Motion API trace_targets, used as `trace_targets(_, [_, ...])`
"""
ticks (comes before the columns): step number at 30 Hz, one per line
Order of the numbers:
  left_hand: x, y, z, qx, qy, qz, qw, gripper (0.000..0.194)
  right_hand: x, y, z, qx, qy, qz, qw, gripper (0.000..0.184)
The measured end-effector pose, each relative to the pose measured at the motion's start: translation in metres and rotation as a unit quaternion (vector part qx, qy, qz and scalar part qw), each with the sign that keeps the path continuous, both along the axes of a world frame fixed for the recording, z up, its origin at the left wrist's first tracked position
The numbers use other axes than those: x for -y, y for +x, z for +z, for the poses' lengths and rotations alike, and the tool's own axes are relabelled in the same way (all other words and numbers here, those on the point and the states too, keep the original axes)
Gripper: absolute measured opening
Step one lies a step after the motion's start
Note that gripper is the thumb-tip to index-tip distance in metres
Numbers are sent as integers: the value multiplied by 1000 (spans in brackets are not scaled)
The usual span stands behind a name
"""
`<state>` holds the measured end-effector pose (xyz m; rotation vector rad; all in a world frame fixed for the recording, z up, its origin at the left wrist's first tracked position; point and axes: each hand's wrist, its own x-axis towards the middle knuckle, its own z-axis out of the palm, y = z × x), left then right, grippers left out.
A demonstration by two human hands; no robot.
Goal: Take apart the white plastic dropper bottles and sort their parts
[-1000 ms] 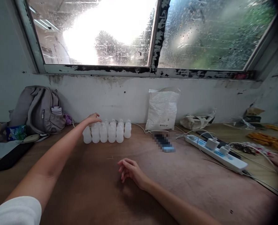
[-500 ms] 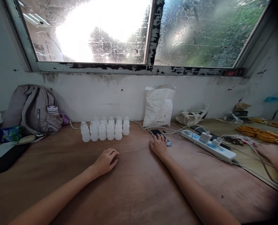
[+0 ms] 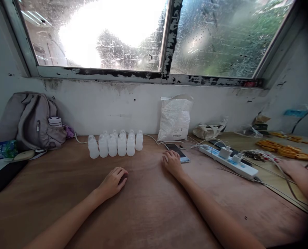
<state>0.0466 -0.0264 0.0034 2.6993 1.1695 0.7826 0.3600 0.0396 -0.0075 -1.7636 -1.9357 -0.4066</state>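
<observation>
Phone (image 3: 179, 150) partly behind right fingers (image 3: 170, 155); bottles (image 3: 122, 146) beyond left fingers (image 3: 120, 171).

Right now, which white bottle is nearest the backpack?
The leftmost front-row bottle: it ends the row on the side of the backpack, with all the other bottles farther right.

milky white bottles (image 3: 122, 147), black-screened phone (image 3: 175, 148), brown tabletop (image 3: 143, 214), grey backpack (image 3: 28, 119)

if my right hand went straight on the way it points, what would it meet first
Probably the thin white cable by the wall, between the bottles and the white bag. In view, the right hand overlaps the phone; depth is hard to judge, so the exact line is uncertain.
</observation>
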Motion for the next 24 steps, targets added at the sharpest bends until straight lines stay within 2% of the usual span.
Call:
trace_targets(3, [0, 0, 1, 2, 3, 1, 1000, 19, 8, -21, 0, 2, -45, 103, 994, 26])
trace_targets(5, [0, 1, 2, -4, 1, 3, 1000, 19, 13, -34, -3, 10, -70, 141, 988, 24])
trace_targets(9, [1, 1, 2, -12, -5, 5, 1000, 19, 18, -47, -6, 8, -94, 155, 983, 25])
trace_targets(17, [0, 2, 1, -3, -4, 11, 1000, 18, 22, -47, -4, -7, -89, 158, 983, 26])
trace_targets(20, [1, 3, 1, -7, 0, 18, 1000, 17, 19, -61, 9, -11, -65, 176, 982, 31])
trace_targets(24, [1, 4, -1, 0, 7, 26, 1000, 16, -2, -94, 53, -35, -27, 177, 983, 33])
